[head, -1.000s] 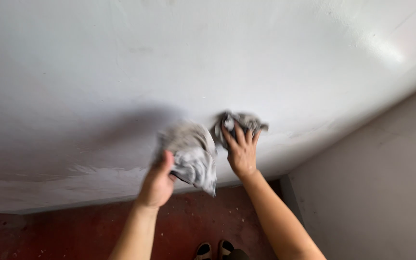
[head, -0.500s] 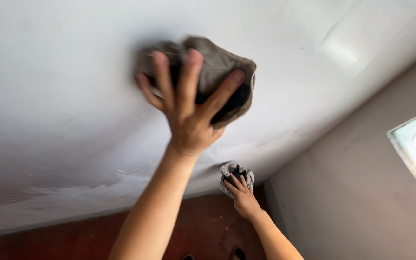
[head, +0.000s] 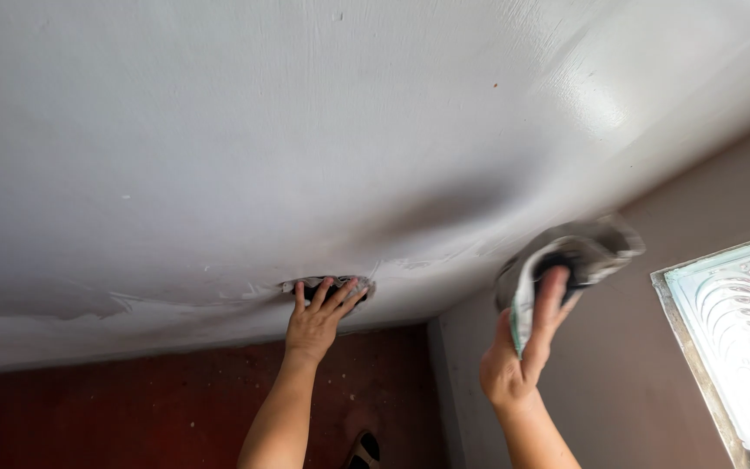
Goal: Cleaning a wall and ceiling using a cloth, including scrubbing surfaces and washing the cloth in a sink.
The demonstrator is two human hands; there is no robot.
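Two hands are working: the left hand (head: 319, 317) is pressing one crumpled grey rag (head: 327, 285) against the white painted wall (head: 305, 130); the right hand (head: 523, 356) is gripping a second grey rag (head: 583, 247).

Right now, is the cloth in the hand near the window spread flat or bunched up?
Bunched up. The grey cloth sits crumpled in folds around the fingers of the right hand, lifted off the white wall rather than pressed flat.
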